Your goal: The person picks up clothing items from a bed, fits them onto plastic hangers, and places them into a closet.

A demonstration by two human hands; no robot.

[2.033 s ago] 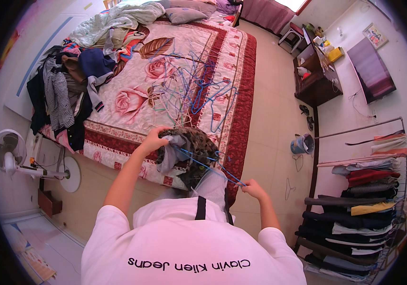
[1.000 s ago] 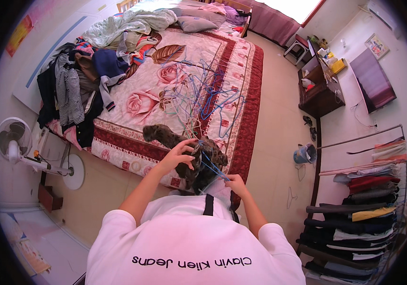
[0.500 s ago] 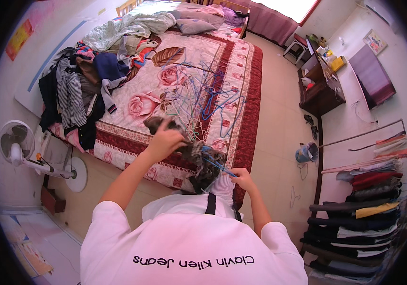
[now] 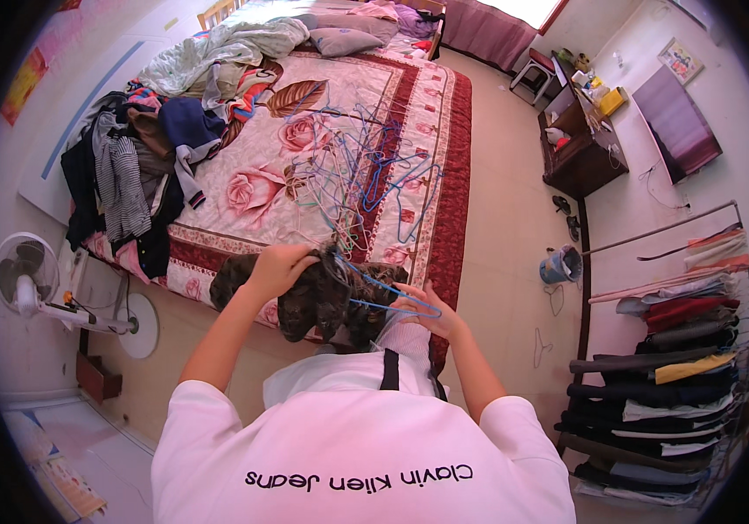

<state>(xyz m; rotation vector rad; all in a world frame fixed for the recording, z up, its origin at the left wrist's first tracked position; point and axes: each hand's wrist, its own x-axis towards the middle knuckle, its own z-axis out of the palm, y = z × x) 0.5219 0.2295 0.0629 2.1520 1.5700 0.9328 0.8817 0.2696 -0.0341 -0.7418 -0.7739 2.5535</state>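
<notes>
A dark camouflage-patterned garment (image 4: 310,306) hangs in front of me at the bed's near edge. Its upper part is bunched in my left hand (image 4: 280,271), whose fingers are closed on the cloth. One end of a blue clothes hanger (image 4: 378,281) goes into the garment by my left fingertips, so that end is hidden. The hanger's other end lies in my right hand (image 4: 434,312), with the fingers bent about it and somewhat apart. Beyond my hands, a tangle of blue, white and green hangers (image 4: 365,179) lies on the flowered bedspread (image 4: 252,188).
Clothes (image 4: 130,175) are piled on the bed's left side. A white fan (image 4: 27,275) stands at the left. To the right are a clothes rack (image 4: 654,236) full of garments, a blue bucket (image 4: 559,265), a loose hanger (image 4: 540,348) on the floor and a brown desk (image 4: 579,157).
My left hand has moved nearer and slightly left, now gripping the garment, which hangs more spread out. The hanger has turned to show its triangle, and my right hand has opened somewhat around its end.
</notes>
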